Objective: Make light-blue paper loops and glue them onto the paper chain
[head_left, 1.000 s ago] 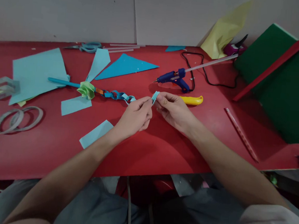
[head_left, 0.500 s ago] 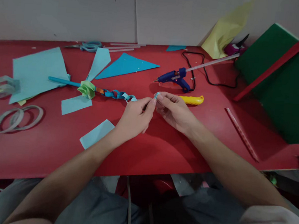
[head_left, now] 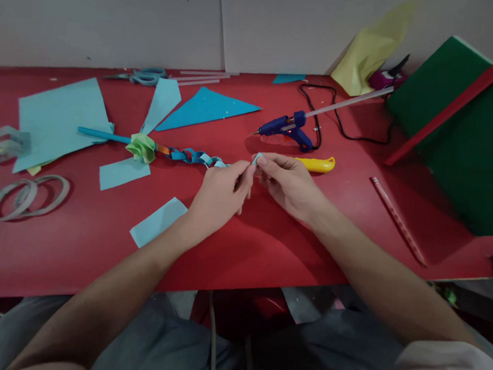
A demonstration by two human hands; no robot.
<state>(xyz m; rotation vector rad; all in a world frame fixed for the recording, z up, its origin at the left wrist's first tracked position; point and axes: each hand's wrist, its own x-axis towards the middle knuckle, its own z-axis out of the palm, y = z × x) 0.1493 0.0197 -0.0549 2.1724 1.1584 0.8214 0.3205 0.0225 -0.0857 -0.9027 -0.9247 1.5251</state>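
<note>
Hands point(head_left: 218, 196), two, pinching one paper strip point(head_left: 257, 158), apparently; pale rings point(head_left: 34, 194), two.

Wears loose, creased grey-blue trousers point(head_left: 163, 345) below the table's point(head_left: 240, 253) near edge, and a pale, rumpled sleeve point(head_left: 437, 369) bunched around the right elbow.

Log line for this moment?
right hand: pinching light-blue paper | left hand: against it, grip unclear | nearby: paper chain, glue gun

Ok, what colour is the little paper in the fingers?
The little paper is light blue, seen in the head view.
</note>
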